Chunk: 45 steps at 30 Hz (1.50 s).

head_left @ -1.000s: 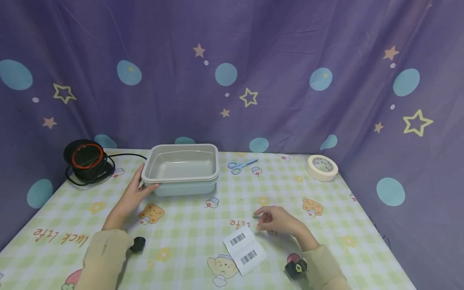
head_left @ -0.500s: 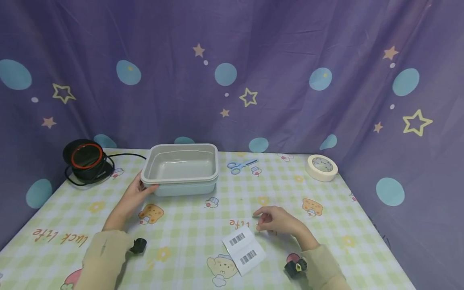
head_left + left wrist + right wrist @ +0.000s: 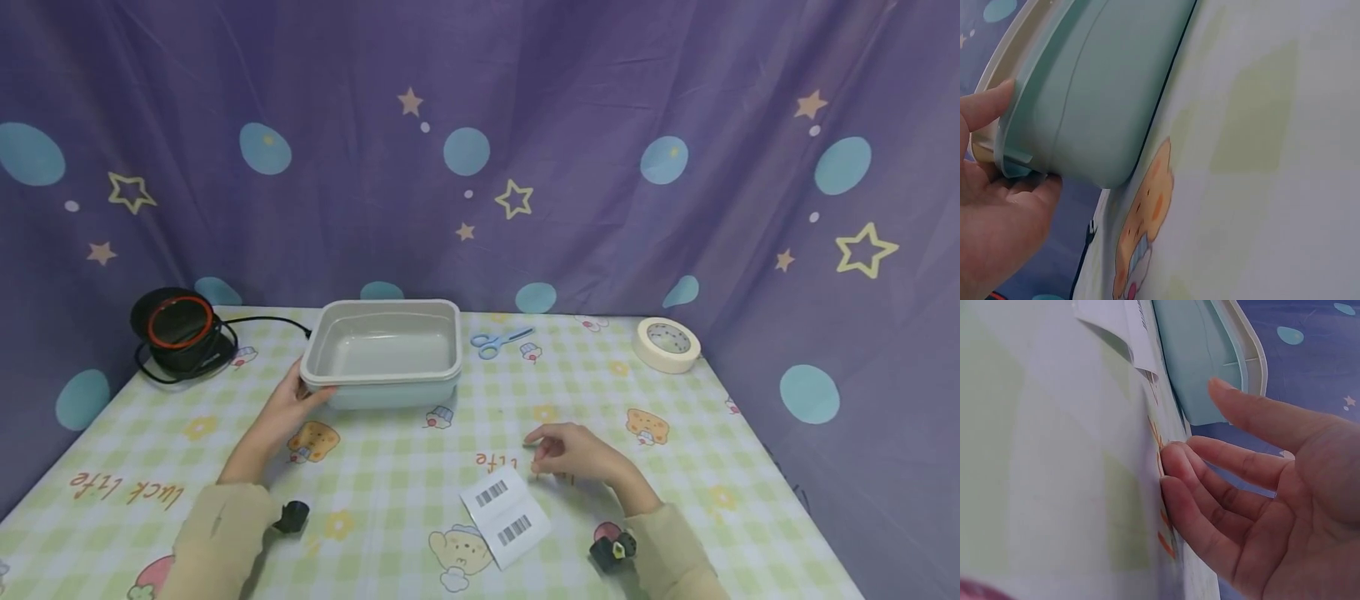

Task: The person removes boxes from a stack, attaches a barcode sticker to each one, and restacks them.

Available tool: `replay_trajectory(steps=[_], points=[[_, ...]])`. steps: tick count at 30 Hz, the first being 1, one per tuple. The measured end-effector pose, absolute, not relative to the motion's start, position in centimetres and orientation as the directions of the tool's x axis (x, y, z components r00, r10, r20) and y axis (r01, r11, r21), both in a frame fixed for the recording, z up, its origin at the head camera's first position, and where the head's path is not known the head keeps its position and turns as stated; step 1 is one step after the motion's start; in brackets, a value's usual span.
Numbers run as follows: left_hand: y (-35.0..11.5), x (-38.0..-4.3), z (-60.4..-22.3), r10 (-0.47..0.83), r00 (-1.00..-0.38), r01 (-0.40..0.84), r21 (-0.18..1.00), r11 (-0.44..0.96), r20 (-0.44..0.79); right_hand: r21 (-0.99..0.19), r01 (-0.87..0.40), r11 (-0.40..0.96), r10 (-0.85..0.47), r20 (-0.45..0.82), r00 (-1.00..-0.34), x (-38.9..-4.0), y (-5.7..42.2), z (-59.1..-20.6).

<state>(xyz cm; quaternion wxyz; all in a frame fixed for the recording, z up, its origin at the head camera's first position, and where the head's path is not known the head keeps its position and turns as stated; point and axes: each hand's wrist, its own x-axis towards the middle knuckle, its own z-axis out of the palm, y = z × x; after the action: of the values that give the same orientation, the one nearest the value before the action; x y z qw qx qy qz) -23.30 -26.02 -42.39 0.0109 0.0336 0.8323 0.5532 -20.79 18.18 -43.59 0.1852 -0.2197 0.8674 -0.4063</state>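
Observation:
A rectangular plastic tub (image 3: 397, 395), pale blue-green outside with a light grey insert, stands at the back, left of the middle. My left hand (image 3: 283, 408) grips its front left corner. In the left wrist view, the thumb (image 3: 991, 105) presses on the rim and the other fingers curl beneath it. My right hand (image 3: 576, 454) rests on the tablecloth with nothing in it, its fingers loosely bent. Just to its left lies a folded white paper (image 3: 507, 518) with two barcodes. The right wrist view shows the fingertips (image 3: 1179, 497) against the cloth.
Blue scissors (image 3: 498, 342) lie right of the tub, and a roll of cream tape (image 3: 666, 347) sits at the back right. A black device with a red ring (image 3: 180, 329) stands at the back left, its cable (image 3: 262, 318) running towards the tub. A purple curtain (image 3: 585, 83) hangs behind.
The tub has slid slightly to the right and a little nearer, with my left hand moving along on its corner. My right hand and the paper have stayed in place.

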Motion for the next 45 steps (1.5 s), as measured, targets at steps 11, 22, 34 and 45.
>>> replay_trajectory(steps=[11, 22, 34, 45], points=[[-23.9, -22.3, -42.2, 0.152, -0.988, 0.082, 0.93, 0.357, 0.029, -0.764, -0.331, 0.554, -0.536, -0.023, -0.844, -20.5, 18.2, -43.1], [-21.7, -21.2, -42.5, 0.137, -0.99, 0.063, 0.956, 0.288, 0.024, -0.768, -0.315, 0.558, -0.446, 0.043, -0.894, -20.9, 18.0, -43.0], [-19.8, -20.7, -42.6, 0.145, -0.989, 0.074, 0.968, 0.239, 0.04, -0.871, -0.303, 0.387, -0.296, 0.194, -0.935, -21.1, 17.4, -42.6], [-16.6, -19.9, -42.7, 0.131, -0.99, 0.076, 0.964, 0.254, 0.044, -0.88, -0.311, 0.358, -0.234, 0.238, -0.943, -21.0, 17.1, -42.3]])
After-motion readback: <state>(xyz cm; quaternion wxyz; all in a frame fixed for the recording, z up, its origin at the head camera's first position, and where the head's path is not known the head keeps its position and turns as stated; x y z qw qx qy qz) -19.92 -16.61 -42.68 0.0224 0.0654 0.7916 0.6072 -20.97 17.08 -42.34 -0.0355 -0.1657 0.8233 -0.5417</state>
